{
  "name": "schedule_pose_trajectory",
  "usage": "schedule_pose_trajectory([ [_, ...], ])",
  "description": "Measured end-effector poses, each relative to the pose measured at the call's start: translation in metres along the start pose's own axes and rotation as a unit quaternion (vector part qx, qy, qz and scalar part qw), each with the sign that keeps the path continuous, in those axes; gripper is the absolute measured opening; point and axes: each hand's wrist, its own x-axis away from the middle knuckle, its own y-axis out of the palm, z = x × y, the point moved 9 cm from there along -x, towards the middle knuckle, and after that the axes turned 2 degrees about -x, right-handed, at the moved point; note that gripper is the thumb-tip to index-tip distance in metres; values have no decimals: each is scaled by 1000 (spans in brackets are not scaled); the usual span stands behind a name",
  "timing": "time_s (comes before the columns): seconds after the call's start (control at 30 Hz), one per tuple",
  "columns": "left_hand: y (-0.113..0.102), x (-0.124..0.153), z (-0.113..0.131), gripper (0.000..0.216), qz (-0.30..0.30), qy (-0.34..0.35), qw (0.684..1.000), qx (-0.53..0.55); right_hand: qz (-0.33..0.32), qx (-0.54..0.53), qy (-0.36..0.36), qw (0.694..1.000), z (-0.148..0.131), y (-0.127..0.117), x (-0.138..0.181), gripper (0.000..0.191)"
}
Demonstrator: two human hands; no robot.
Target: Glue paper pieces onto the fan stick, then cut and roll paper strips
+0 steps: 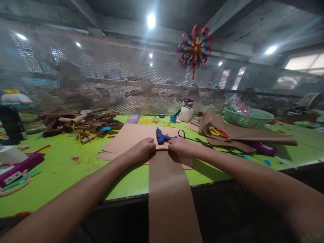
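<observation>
A long strip of brown kraft paper [168, 189] runs over the table's front edge and down toward me. Its far end is folded over, and my left hand [147, 147] closes on the fold's left side. At the right side of the same fold, my right hand [178, 147] is closed with its fingers pressed on the paper. Just beyond the fold lies a blue hot glue gun [162, 136], its dark cord trailing right. Beneath it are wider sheets of brown paper [126, 138]. The fingertips of both hands are partly hidden.
Scissors [219, 132] with yellow and red handles lie on crumpled brown paper [243, 133] at right. Behind are a green basket [248, 116], a white jug [186, 111] and a blue pot [173, 118]. Paper scraps [83, 121] heap at left, near a purple power strip [22, 168].
</observation>
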Motion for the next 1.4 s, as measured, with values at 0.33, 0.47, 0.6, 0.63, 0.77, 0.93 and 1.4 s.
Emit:
schedule_pose_trajectory([
  [0.33, -4, 2, 26, 5, -30, 82, 991, -106, 25, 40, 37, 998, -10, -2, 16, 13],
  [0.47, -6, 3, 27, 9, -22, 88, 990, -111, -6, 58, 50, 997, -16, -6, 16, 14],
  [0.6, -5, 7, 26, 8, -34, 75, 990, -115, -23, 87, 61, 994, -17, -3, 13, 15],
  [0.63, -4, 8, 25, 9, -41, 68, 990, -115, -25, 93, 59, 994, -17, -1, 12, 16],
  [0.77, -7, 5, 16, 13, -57, 6, 996, -71, -37, 105, 46, 993, -17, 3, 10, 20],
  [0.93, -18, -11, -23, 33, -43, -180, 979, 90, -7, 110, 45, 993, -21, -4, 7, 18],
  [1.4, -1, 8, -31, 45, -138, -274, 843, 442, 164, 83, 72, 980, -25, -43, 0, 16],
])
